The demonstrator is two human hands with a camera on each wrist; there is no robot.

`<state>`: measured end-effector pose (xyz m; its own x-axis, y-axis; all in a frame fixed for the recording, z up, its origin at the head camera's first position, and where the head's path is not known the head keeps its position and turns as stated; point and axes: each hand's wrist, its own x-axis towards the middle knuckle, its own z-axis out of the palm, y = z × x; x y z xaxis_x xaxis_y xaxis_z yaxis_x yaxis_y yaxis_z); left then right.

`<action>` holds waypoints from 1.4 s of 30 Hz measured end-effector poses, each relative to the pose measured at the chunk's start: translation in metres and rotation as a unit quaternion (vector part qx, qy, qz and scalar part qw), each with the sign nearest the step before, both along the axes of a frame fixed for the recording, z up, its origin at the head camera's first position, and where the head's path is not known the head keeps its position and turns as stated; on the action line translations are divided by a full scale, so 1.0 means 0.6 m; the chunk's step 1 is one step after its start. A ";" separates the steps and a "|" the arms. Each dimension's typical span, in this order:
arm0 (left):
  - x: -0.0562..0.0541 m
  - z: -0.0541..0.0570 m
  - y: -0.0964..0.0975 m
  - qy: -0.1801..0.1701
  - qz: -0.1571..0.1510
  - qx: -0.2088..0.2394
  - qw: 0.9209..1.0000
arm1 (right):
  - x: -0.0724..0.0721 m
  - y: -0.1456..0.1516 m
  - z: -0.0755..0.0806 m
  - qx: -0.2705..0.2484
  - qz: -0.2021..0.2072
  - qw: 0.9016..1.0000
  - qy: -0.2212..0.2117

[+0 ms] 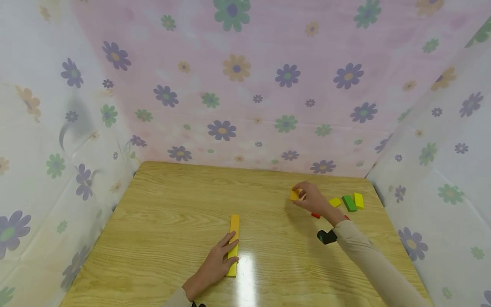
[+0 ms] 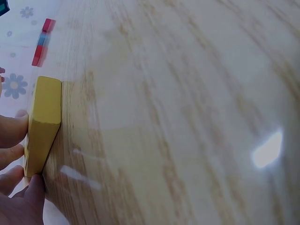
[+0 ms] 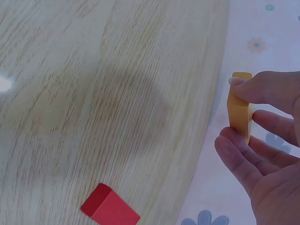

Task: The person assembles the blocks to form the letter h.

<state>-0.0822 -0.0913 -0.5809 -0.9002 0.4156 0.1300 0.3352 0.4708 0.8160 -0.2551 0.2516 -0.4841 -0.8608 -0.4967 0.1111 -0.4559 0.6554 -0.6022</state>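
My left hand (image 1: 215, 265) rests with extended fingers on a narrow row of blocks (image 1: 235, 221), orange at its far part and yellow at its near part. In the left wrist view, the fingertips (image 2: 18, 124) touch the yellow block (image 2: 48, 98) along one side, and the thumb lies by its lower end. Farther right, my right hand (image 1: 312, 198) pinches an orange block (image 3: 240, 117) between thumb and fingers, held up over the back of the table. Below that hand in the right wrist view lies a red block (image 3: 112, 206).
Right of the right hand lie a yellow block (image 1: 335, 202), a green block (image 1: 349, 204) and another yellow block (image 1: 358, 201). The right forearm partly hides red pieces. Flowered cloth (image 1: 245, 106) walls in the wooden table (image 1: 172, 204) at the back and both sides.
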 end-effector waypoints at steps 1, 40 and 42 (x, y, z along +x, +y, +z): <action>0.000 0.001 0.000 0.000 0.000 -0.001 1.000 | 0.001 -0.003 0.001 0.001 0.003 1.000 0.001; 0.000 0.001 0.001 0.000 0.002 -0.004 1.000 | 0.025 -0.116 -0.005 -0.010 0.065 0.997 -0.027; 0.000 0.001 0.001 -0.007 0.003 -0.006 1.000 | 0.024 -0.121 -0.006 -0.010 0.067 0.997 -0.027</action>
